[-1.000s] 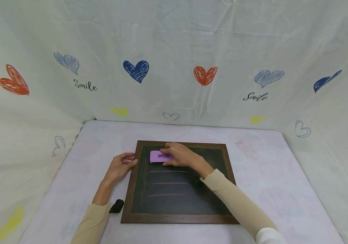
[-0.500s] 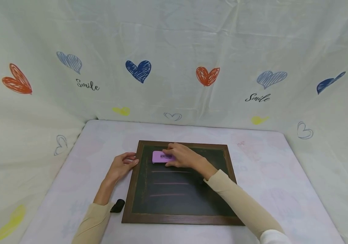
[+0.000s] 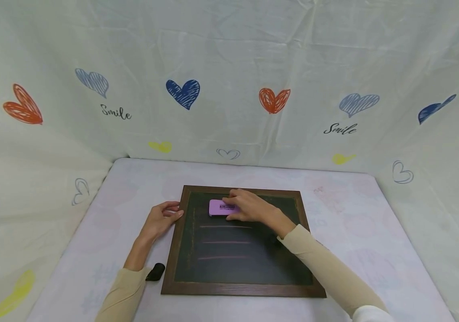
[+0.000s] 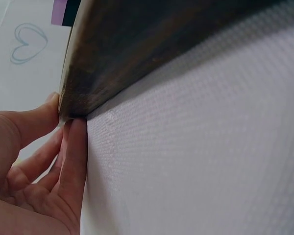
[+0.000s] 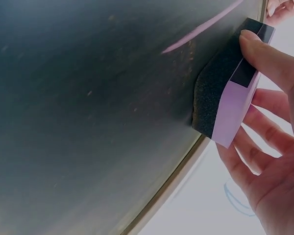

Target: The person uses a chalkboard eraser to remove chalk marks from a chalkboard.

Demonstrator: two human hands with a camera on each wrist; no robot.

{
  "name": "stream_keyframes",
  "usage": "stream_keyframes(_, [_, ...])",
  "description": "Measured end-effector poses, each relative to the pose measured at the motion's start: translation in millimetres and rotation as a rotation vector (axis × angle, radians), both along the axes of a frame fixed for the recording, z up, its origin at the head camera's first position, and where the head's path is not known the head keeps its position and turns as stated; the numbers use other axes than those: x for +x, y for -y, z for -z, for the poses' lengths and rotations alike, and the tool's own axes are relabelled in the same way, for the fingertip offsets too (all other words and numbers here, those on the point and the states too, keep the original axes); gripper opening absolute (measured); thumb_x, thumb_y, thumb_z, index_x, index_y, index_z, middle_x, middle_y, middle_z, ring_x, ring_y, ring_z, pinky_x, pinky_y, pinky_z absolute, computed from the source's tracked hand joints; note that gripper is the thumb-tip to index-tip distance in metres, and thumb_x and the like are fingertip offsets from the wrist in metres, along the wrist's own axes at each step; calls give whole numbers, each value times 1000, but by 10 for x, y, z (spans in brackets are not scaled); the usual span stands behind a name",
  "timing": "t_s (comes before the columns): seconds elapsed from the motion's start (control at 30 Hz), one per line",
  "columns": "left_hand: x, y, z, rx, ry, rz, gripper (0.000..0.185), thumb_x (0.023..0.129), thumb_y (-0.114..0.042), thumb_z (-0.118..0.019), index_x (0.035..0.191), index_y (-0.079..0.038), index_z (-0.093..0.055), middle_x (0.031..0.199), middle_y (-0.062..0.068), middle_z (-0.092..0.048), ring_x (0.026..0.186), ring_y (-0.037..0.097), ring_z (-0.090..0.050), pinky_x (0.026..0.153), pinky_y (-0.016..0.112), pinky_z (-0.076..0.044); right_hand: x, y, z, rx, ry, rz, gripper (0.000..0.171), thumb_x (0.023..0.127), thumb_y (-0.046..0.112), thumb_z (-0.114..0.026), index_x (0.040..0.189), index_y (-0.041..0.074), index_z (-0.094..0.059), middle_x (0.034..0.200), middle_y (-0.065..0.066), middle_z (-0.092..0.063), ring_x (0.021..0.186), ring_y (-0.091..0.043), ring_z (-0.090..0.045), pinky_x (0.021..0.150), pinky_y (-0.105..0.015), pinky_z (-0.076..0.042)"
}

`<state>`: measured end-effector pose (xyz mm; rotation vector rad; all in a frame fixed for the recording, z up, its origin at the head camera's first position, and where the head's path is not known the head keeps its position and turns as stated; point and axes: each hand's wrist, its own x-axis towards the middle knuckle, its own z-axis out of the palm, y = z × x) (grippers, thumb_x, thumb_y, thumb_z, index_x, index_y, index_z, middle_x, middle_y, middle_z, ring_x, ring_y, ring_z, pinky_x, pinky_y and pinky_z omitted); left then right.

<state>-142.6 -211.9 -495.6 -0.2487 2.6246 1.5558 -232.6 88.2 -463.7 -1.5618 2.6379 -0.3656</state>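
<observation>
A: The fingers (image 5: 264,54) of the right hand (image 3: 249,209) are curled round the pink eraser (image 3: 220,208), thumb on one long edge and the other fingers under the opposite one, so its dark felt face presses onto the chalkboard (image 3: 233,255).

B: And where on the board does the eraser sit?

A: Near the far edge, a little left of the middle, just inside the wooden frame (image 3: 172,255). Its long axis runs left to right, parallel to the chalk lines (image 3: 225,243).

B: Which way do those lines lie from it?

A: Toward the person. Three faint pink lines are stacked one below the other, the nearest of them just beside the eraser's near edge and not under it, as far as the head view shows.

B: What is the left hand doing?

A: The left hand (image 3: 159,220) rests on the tabletop (image 3: 104,232) at the frame's left side. In the left wrist view the thumb (image 4: 34,120) and a fingertip touch the frame's outer edge; the fingers are loosely bent and grip nothing.

B: So which hand is nearer the lines?

A: The right one, plainly; it is over the slate itself, while the left stays outside the frame. A small black object (image 3: 155,271) lies by the left sleeve, well apart from the eraser.
</observation>
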Motion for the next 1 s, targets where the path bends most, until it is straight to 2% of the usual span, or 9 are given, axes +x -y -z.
stream_keyframes(0.7, [7,-1,-2,2,-5,5,45,98,-14,-72,134,9,-60,118,25,-66,102,35,-64,79,30,-50,17,-370,-23,-5,21,28,57,88,35,-83,132,1,-69,98,-5,-58,81,-14,-48,73,-29,-44])
stream_keyframes(1.0, [0,-4,-8,-6,-8,9,45,98,-15,-71,134,8,-60,118,25,-67,102,34,-64,78,26,-50,16,-543,-5,-8,22,51,57,88,35,-83,131,1,-69,97,-3,-58,81,-13,-48,73,-28,-44])
